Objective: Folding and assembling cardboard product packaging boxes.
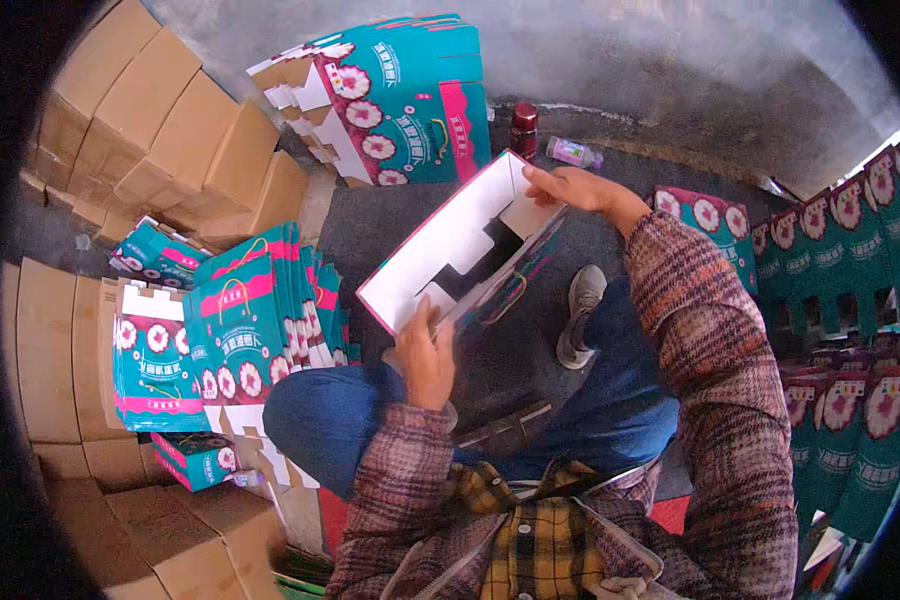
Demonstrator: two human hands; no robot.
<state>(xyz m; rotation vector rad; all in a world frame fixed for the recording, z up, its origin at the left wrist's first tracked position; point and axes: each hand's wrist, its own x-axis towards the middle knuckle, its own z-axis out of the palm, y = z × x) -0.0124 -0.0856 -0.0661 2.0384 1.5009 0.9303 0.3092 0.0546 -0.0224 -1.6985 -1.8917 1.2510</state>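
A gift box (440, 240) of printed cardboard, white inside and teal and pink outside, is tilted over my lap with its open side toward me. A dark gap shows between its partly folded end flaps. My left hand (426, 358) grips the near left end, fingers at the flap there. At the far right end, my right hand (580, 190) pinches the other flap, thumb and fingers at the edge. A yellow cord handle (510, 298) hangs at the box's side facing my knees.
Flat printed box sheets (410, 110) lean against the back wall. More folded boxes (240, 340) stand at the left before brown cartons (160, 130). Finished-looking boxes (840, 240) are stacked at the right. A dark red flask (523, 130) and a small bottle (574, 153) are beyond the box.
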